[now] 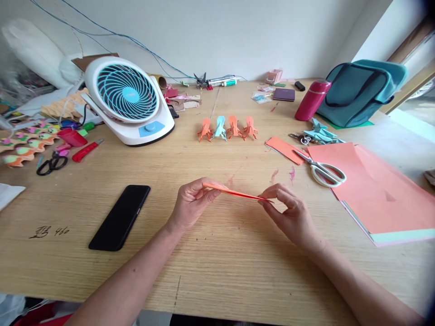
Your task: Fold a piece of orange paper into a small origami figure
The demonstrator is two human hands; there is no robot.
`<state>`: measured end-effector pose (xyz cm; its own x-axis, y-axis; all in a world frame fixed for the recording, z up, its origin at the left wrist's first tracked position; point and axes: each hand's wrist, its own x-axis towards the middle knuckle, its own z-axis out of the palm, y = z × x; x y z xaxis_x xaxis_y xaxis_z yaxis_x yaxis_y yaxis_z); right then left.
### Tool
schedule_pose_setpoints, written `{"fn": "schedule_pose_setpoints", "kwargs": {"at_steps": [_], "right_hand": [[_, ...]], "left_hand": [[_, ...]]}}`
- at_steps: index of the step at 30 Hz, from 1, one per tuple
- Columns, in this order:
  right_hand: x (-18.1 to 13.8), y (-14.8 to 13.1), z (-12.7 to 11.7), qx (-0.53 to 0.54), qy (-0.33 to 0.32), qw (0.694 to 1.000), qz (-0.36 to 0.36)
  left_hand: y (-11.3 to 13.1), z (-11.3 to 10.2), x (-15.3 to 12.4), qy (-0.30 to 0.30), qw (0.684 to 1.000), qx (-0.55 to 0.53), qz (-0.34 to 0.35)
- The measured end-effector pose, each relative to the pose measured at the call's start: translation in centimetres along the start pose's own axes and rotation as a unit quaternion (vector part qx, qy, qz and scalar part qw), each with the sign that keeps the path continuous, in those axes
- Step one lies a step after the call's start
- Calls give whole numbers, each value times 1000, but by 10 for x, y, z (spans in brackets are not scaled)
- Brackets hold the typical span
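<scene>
A narrow folded strip of orange paper [238,193] is held edge-on above the middle of the table. My left hand [193,201] pinches its left end between thumb and fingers. At the other end, the thumb and fingertips of my right hand [288,213] close on the paper's tip. Beyond my hands stand several small folded paper figures, among them an orange one [233,127] and a light blue one [220,127]. Right of them lie some orange paper strips [285,149], and white-handled scissors [328,175] rest partly on large orange sheets [384,190].
A black phone [119,217] lies left of my hands. Behind it are a white fan [149,122], a red utility knife [85,151] and black-handled scissors [52,164]. At the back right stand a pink bottle [312,100] and a teal bag [356,97], with keys [303,139] before them.
</scene>
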<state>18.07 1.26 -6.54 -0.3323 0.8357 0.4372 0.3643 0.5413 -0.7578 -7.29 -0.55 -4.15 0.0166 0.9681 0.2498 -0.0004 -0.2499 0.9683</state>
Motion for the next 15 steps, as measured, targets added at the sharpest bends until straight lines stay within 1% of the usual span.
{"fn": "schedule_pose_setpoints", "kwargs": {"at_steps": [1, 4, 6, 8, 10, 11, 13, 15], "right_hand": [[1, 0, -1, -16, 21, 1000, -15], [5, 1, -2, -52, 104, 992, -40], [7, 1, -3, -57, 144, 988, -27], [9, -1, -3, -24, 171, 985, 26], [8, -5, -3, 89, 172, 975, 113], [8, -7, -2, 168, 160, 960, 159], [6, -12, 0, 327, 109, 909, 237], [4, -16, 2, 429, 51, 855, 288]], "left_hand": [[3, 1, -2, -23, 999, 12, 23], [10, 6, -8, -68, 990, 64, 106], [10, 8, -10, -92, 974, 118, 169], [8, 9, -11, -103, 951, 181, 230], [5, 9, -12, -95, 922, 246, 283], [3, 8, -12, -85, 907, 276, 306], [1, 8, -13, -65, 877, 326, 346], [-1, 8, -13, -50, 851, 364, 375]]}}
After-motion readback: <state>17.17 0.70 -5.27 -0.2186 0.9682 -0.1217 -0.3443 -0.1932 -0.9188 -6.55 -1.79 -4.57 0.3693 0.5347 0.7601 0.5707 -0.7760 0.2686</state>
